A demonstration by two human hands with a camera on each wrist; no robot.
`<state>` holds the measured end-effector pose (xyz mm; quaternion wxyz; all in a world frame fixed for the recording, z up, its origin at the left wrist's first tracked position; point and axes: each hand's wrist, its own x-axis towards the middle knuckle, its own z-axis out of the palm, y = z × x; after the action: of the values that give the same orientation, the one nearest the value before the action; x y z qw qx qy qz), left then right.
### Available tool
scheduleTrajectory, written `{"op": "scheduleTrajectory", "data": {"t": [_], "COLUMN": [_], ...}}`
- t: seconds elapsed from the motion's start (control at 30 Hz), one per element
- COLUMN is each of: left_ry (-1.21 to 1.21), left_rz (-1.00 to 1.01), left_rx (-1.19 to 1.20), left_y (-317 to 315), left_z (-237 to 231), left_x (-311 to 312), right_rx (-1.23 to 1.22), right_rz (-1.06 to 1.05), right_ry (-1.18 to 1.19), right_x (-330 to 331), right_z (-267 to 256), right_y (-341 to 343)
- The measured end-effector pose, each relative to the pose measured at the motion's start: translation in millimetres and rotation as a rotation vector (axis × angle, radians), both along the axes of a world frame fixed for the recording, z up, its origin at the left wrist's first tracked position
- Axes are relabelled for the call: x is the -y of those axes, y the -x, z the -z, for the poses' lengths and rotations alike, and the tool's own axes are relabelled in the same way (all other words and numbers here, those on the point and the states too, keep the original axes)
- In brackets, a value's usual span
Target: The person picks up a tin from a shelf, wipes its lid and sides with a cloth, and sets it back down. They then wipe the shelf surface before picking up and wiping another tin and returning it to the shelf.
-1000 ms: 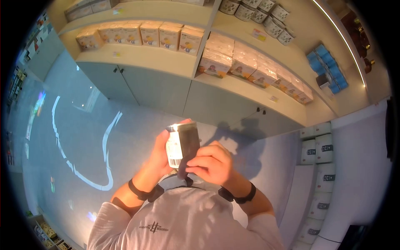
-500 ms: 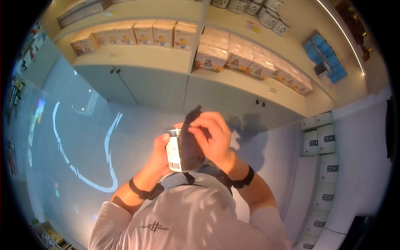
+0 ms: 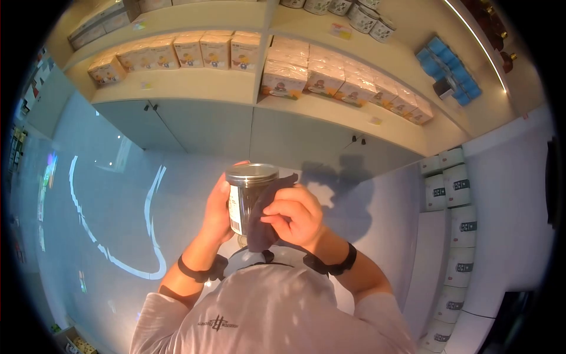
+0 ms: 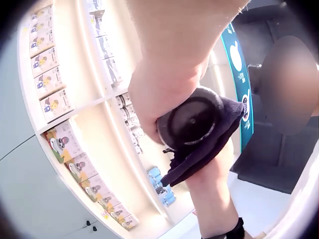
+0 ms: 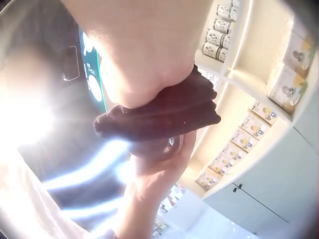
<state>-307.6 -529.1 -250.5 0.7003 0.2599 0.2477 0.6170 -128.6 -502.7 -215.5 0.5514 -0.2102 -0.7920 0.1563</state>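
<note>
A clear jar (image 3: 252,172) with a silver lid and a white label stands upright in front of the chest. My left hand (image 3: 217,206) grips it round its left side. My right hand (image 3: 298,217) pinches a dark cloth (image 3: 263,227), which lies against the jar's right side. Seen from the left wrist, the jar's dark round base (image 4: 192,121) has the cloth (image 4: 207,149) bunched along its edge. The right wrist view shows the cloth (image 5: 159,117) under the right hand (image 5: 144,64), covering much of the jar.
Shelves ahead hold wrapped packs (image 3: 284,79), tins (image 3: 362,19) and blue cans (image 3: 449,69), above grey-green cupboards (image 3: 200,127). White packages (image 3: 460,227) are stacked at the right, and a white curved line (image 3: 88,227) shows on the floor at the left.
The jar has tipped so that its lid now shows. The right hand rose with the cloth, then came down along the jar's right side. The head view has shifted slightly.
</note>
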Motion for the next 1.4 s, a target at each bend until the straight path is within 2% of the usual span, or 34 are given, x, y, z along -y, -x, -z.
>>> {"op": "scheduleTrajectory", "data": {"t": [0.07, 0.1, 0.2, 0.33, 0.4, 0.47, 0.53, 0.6, 0.67, 0.77, 0.83, 0.93, 0.97, 1.03, 1.13, 1.2, 1.27, 1.33, 1.37, 1.4], "left_ry": [-0.002, -0.01, -0.087, 0.029, 0.033, 0.102, 0.081, 0.074, 0.104, 0.152, 0.038, 0.044, 0.121, 0.139, 0.117, 0.159, 0.128, 0.04, -0.065, -0.062], "left_rz": [0.088, 0.122, 0.092, 0.113, 0.047, -0.047, -0.102, -0.07, -0.037, -0.047, -0.167, -0.165, -0.232, -0.2, -0.133, -0.1, -0.14, -0.27, -0.246, -0.245], "left_rx": [-0.121, -0.086, -0.159, -0.299, -0.371, -0.05, -0.068, -0.088, -0.141, -0.084, -0.015, -0.069, -0.094, -0.072, -0.02, -0.058, -0.083, -0.1, -0.093, -0.095], "left_y": [-2.4, -5.9, -24.4, -36.2, -51.2, -65.0, -76.3, -91.0, -109.3, -122.5, -128.8, -140.2, -151.2, -160.1, -165.8, -170.7, -185.0, -195.2, -198.0, -198.8], "left_z": [-7.8, -8.6, -9.1, -27.4, -29.3, -29.5, -40.1, -35.9, -16.0, -19.4, -37.8, -38.7, -41.6, -34.9, -34.5, -35.4, -29.1, -9.1, -13.8, -15.6], "left_x": [-0.2, 0.8, 0.9, -6.8, -8.2, -13.4, -20.3, -22.5, -18.7, -22.6, -34.4, -37.2, -38.8, -41.3, -55.5, -61.6, -65.1, -67.5, -67.3, -69.2], "right_rx": [-0.007, 0.003, -0.03, -0.042, -0.043, -0.046, -0.046, -0.054, -0.065, -0.144, -0.2, -0.234, -0.221, -0.208, -0.29, -0.241, -0.304, -0.267, -0.269, -0.281], "right_rz": [-0.016, -0.005, -0.029, -0.017, -0.007, -0.054, -0.084, -0.12, -0.022, -0.043, -0.107, -0.163, -0.181, -0.15, -0.212, -0.157, -0.193, -0.189, -0.186, -0.206], "right_ry": [-0.098, -0.129, -0.182, -0.198, -0.154, -0.053, -0.04, -0.053, -0.11, 0.03, 0.145, 0.219, 0.222, 0.162, 0.42, 0.284, 0.347, 0.302, 0.312, 0.305], "right_x": [-1.9, -2.5, -9.5, -23.9, -28.9, -31.9, -34.4, -48.4, -66.9, -80.3, -76.2, -75.1, -80.3, -96.7, -106.9, -105.6, -105.9, -114.5, -117.2, -122.0], "right_z": [0.5, -0.7, -4.2, -8.4, -10.6, -6.9, 1.2, -6.4, -16.8, -17.2, 2.6, 16.3, 9.6, -9.0, -11.8, -5.4, 7.2, 4.2, 1.2, -3.8], "right_y": [-4.2, -6.9, -18.0, -37.1, -46.9, -59.0, -77.0, -89.3, -99.4, -108.4, -116.4, -131.7, -136.5, -138.4, -139.7, -150.3, -160.6, -169.8, -173.1, -174.8]}}
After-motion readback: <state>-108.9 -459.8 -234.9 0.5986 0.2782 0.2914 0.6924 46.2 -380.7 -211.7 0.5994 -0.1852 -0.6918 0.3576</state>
